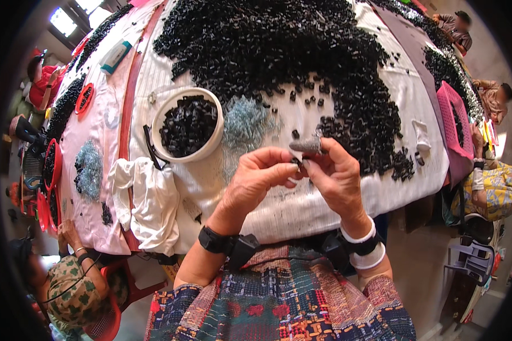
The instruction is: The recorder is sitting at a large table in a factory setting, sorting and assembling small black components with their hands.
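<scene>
My hands meet above the cloth near the table's front edge. My left hand (257, 177) is closed in a pinch on a small black piece (296, 162), mostly covered by the fingertips. Closed beside it, my right hand (337, 177) presses thumb and fingers together at the same spot; what it grips is too small to make out. A grey finger cover (306, 146) sits on a right-hand finger. Left of the hands stands a white bowl (159, 149) filled with black pieces. Between bowl and hands lies a heap of thin, shiny, pale-blue bits (246, 122).
A large heap of small black pieces (267, 42) spreads across the far side. A crumpled white cloth (148, 199) and a small brush (192, 210) lie front left. A pink basket (450, 116) stands at the right edge. Co-workers sit on both sides, one in camouflage-patterned clothing (77, 290) front left.
</scene>
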Tool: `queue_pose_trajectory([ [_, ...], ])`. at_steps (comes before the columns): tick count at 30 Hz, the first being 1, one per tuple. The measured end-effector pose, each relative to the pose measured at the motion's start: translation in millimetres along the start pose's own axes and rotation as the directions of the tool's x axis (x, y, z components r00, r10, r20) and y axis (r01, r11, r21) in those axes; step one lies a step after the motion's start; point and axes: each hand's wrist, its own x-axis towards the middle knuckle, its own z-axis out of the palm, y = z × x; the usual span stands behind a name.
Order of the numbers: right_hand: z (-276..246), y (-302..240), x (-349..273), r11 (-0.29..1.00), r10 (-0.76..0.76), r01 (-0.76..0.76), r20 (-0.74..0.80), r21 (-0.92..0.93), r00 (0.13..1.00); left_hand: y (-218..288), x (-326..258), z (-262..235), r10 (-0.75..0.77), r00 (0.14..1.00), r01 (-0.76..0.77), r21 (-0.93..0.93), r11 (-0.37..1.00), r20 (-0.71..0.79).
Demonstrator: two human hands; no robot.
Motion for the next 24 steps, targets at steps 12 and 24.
queue_pose_trajectory([
  [12, 16, -2, 14, 0.996, -0.059, 0.058, 0.017, 0.067, 0.998, 14, -9, -5, 0.027, 0.989, -0.021, 0.039, 0.999, -0.146],
  [24, 27, 13, 21, 0.977, -0.147, 0.139, -0.042, -0.161, 0.988, 15, -6, -12, 0.066, 0.972, -0.045, 0.097, 0.994, -0.227],
])
